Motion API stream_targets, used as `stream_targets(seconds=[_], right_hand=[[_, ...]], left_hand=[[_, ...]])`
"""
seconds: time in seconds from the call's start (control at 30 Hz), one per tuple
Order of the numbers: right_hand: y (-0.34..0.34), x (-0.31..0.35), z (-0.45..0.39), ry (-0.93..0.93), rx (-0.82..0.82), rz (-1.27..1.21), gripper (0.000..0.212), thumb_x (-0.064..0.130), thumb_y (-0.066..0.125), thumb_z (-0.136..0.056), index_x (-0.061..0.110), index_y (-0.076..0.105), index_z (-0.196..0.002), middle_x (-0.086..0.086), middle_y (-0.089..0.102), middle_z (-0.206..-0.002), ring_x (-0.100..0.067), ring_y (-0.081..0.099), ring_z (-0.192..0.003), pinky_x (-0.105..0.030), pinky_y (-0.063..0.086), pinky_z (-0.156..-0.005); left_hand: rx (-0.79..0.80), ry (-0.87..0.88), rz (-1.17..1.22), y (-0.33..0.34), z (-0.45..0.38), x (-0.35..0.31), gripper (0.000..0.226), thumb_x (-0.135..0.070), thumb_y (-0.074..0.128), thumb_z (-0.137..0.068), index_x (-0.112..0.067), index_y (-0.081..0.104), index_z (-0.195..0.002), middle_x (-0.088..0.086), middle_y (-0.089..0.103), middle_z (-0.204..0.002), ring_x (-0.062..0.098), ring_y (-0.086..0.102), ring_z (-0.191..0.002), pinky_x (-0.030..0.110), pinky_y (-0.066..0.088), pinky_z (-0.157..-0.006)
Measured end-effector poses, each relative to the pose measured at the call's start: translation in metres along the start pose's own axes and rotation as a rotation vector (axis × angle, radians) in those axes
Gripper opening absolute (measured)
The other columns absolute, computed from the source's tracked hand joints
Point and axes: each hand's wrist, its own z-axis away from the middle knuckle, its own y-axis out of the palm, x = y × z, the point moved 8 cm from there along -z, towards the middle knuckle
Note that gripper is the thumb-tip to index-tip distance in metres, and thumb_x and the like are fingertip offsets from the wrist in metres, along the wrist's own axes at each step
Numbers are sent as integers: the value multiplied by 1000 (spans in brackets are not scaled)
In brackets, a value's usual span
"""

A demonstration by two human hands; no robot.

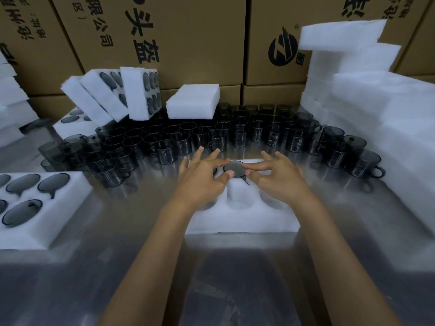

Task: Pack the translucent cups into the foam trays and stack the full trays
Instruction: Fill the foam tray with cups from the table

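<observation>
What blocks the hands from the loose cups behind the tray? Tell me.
Nothing visible. The left hand and right hand hover over the tray, at the cup seated in it; only bare table lies before the loose cups.

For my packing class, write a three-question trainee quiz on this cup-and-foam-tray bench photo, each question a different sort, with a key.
1. True or false: the foam tray under the hands is already full.
2. Multiple choice: the cup seated in that tray sits in the (A) far middle hole, (B) near left hole, (C) near right hole.
3. Short answer: where is the filled tray relative to the left hand and right hand?

Key: 1 false, near holes are empty; 2 A; 3 on the person's left, at the table's near edge.
</observation>
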Motion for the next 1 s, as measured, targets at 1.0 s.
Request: stream_targets(seconds=[1.0], right_hand=[[14, -34, 8, 114, -50, -1036, 26, 14, 59, -95, 28, 76, -108, -8, 72, -117, -24, 68, -108, -42, 55, -96]], left_hand=[[-657, -467, -10, -107, 75, 151, 11, 0, 60, -90, 0, 60, -101, 24, 55, -115, 40, 53, -104, 44, 41, -93]])
